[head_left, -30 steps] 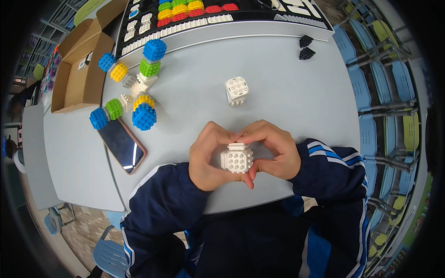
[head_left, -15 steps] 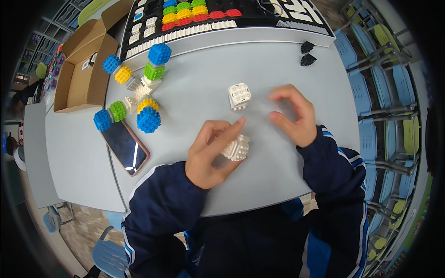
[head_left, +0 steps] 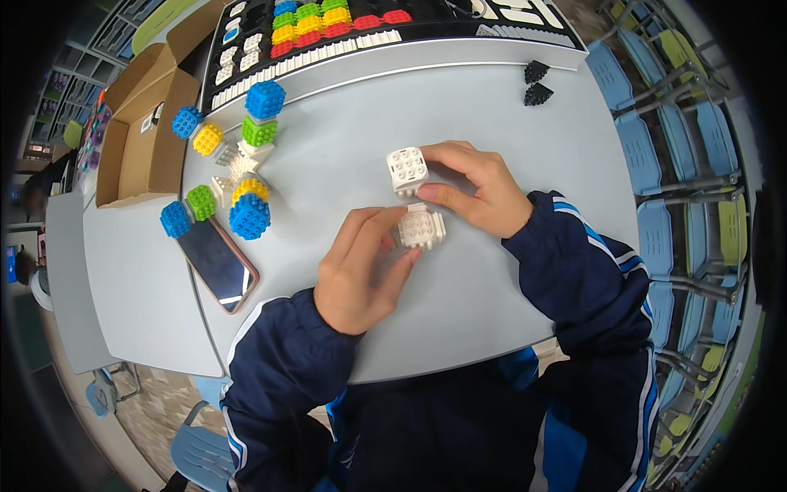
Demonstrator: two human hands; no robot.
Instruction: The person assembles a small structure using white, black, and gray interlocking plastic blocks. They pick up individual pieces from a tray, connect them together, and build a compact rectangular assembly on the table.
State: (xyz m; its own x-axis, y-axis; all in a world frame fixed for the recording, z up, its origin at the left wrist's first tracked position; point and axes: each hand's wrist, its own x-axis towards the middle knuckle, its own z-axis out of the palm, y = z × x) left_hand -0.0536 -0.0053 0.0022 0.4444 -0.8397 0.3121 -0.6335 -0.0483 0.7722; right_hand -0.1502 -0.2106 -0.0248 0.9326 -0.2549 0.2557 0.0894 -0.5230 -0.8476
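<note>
My left hand pinches a white studded block between thumb and fingers, low over the grey table. Just beyond it, a white cube with round studs on its top face is gripped at its right side by the thumb and fingers of my right hand. The cube and the block are close together but look separate. To the left stands a branching build of studded blocks, with a cream centre, blue ends, and green and yellow blocks between.
A phone lies by the build, close to the seam between tables. An open cardboard box stands at the far left. Along the back is a parts tray of coloured blocks. Two black pieces lie at the back right; chairs line the right.
My right hand has moved left and taken hold of the white cube. My left hand has raised its block farther up the table, toward the cube, and turned it. The view has shifted slightly.
</note>
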